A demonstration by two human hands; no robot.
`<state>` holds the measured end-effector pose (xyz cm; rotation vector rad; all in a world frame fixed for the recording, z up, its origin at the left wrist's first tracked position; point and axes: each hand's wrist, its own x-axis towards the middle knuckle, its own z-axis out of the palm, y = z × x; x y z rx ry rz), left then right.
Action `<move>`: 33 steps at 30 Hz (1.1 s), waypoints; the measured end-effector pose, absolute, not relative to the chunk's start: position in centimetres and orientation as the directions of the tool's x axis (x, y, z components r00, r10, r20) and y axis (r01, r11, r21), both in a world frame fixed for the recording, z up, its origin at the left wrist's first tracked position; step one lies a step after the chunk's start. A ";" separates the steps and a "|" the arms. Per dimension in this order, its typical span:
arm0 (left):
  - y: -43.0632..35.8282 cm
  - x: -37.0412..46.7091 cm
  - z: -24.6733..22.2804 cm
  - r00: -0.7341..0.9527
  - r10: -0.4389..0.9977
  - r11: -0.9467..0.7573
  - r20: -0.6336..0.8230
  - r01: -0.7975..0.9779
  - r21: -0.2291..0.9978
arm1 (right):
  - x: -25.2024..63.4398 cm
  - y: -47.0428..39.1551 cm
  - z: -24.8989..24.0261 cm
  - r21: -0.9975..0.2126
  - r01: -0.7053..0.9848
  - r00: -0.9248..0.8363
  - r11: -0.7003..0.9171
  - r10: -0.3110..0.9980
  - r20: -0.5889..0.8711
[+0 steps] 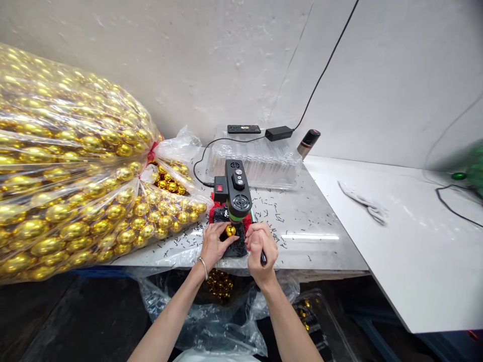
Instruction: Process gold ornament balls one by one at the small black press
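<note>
- the left hand [214,245] pinches a gold ball [231,231] between thumb and fingers, just beside the near end of the black device [238,193].
- the right hand [263,246], farther from the ball, lies to its right, closed around a black handle [263,258].

A small, round, mirror-bright gold ball [231,231] sits between the thumb and fingers of the left hand [214,244], right by the green-banded lower end of a black machine [240,190]; whether they touch is unclear. A handle [263,258] runs at a slant through the closed right hand [261,246], its glossy black end jutting out below, its middle hidden.
</note>
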<state>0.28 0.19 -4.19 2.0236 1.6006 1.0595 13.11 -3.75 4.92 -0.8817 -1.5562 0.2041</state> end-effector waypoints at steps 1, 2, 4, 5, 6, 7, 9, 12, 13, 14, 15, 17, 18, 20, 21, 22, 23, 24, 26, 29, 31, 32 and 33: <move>0.1 0.3 -4.2 0.080 0.939 -0.300 0.336 0.671 0.678 | 13.2 -3.7 4.7 -0.592 0.410 0.062 0.694 0.626 0.777; 0.1 0.3 -4.3 0.081 0.939 -0.301 0.334 0.665 0.684 | 13.2 -3.7 4.4 -0.584 0.410 0.059 0.701 0.618 0.784; 0.0 0.2 -4.2 0.080 0.943 -0.293 0.322 0.656 0.696 | 13.3 -3.6 3.5 -0.562 0.410 0.047 0.718 0.599 0.800; 0.0 0.2 -4.1 0.078 0.947 -0.284 0.311 0.653 0.702 | 13.4 -3.5 3.1 -0.549 0.412 0.037 0.727 0.588 0.808; -0.1 0.2 -4.1 0.076 0.951 -0.274 0.298 0.651 0.708 | 13.4 -3.4 2.6 -0.533 0.418 0.024 0.736 0.578 0.816; -0.1 0.2 -4.0 0.075 0.955 -0.265 0.287 0.650 0.712 | 13.5 -3.3 2.1 -0.517 0.426 0.015 0.742 0.566 0.824; -0.1 0.2 -3.9 0.076 0.960 -0.252 0.269 0.649 0.717 | 13.5 -3.0 1.3 -0.489 0.447 0.019 0.749 0.539 0.842; -0.1 0.2 -3.9 0.079 0.962 -0.250 0.262 0.646 0.721 | 13.3 -2.7 0.3 -0.472 0.458 0.051 0.753 0.508 0.860; -0.1 0.2 -3.9 0.081 0.961 -0.252 0.264 0.646 0.720 | 13.3 -2.6 0.0 -0.474 0.455 0.060 0.754 0.505 0.861; -0.1 0.2 -3.9 0.083 0.960 -0.256 0.267 0.647 0.718 | 13.2 -2.5 -0.3 -0.476 0.454 0.068 0.753 0.503 0.862; -0.1 0.2 -3.9 0.086 0.959 -0.260 0.271 0.648 0.716 | 13.2 -2.5 -0.5 -0.481 0.454 0.077 0.750 0.504 0.860; -0.1 0.2 -3.9 0.090 0.957 -0.267 0.277 0.649 0.712 | 13.2 -2.4 -0.9 -0.491 0.456 0.093 0.742 0.509 0.856; -0.1 0.2 -3.9 0.090 0.956 -0.269 0.279 0.648 0.712 | 13.3 -2.3 -1.1 -0.487 0.458 0.084 0.744 0.509 0.857; -0.1 0.2 -4.0 0.087 0.955 -0.272 0.284 0.644 0.715 | 13.5 -2.2 -1.3 -0.445 0.468 0.024 0.764 0.493 0.870; -0.1 0.2 -4.0 0.087 0.954 -0.275 0.287 0.640 0.717 | 13.6 -2.1 -1.3 -0.414 0.473 -0.011 0.777 0.475 0.880; -0.1 0.2 -4.0 0.088 0.953 -0.279 0.291 0.636 0.719 | 13.6 -2.1 -1.1 -0.385 0.478 -0.037 0.789 0.456 0.889; -0.1 0.2 -4.1 0.089 0.951 -0.283 0.296 0.632 0.721 | 13.6 -2.1 -0.9 -0.368 0.480 -0.049 0.796 0.444 0.895; 0.0 0.2 -4.2 0.088 0.950 -0.287 0.300 0.628 0.723 | 13.6 -2.2 -0.4 -0.371 0.478 -0.043 0.796 0.443 0.895; 0.3 0.3 -4.3 0.082 0.949 -0.288 0.304 0.616 0.733 | 13.4 -2.4 1.0 -0.434 0.457 0.012 0.776 0.482 0.876; 0.4 0.3 -4.0 0.052 0.950 -0.282 0.309 0.569 0.773 | 13.0 -2.8 4.2 -0.577 0.406 0.136 0.708 0.578 0.805; -0.3 -0.1 -3.6 0.009 0.948 -0.276 0.319 0.527 0.804 | 12.9 -3.0 6.1 -0.647 0.370 0.155 0.666 0.643 0.750; -1.1 -0.3 -3.4 -0.011 0.947 -0.272 0.322 0.510 0.816 | 12.9 -3.1 6.9 -0.668 0.360 0.149 0.652 0.666 0.731; -2.1 -0.6 -3.2 -0.016 0.947 -0.271 0.320 0.494 0.826 | 12.9 -3.2 7.4 -0.677 0.352 0.140 0.646 0.679 0.721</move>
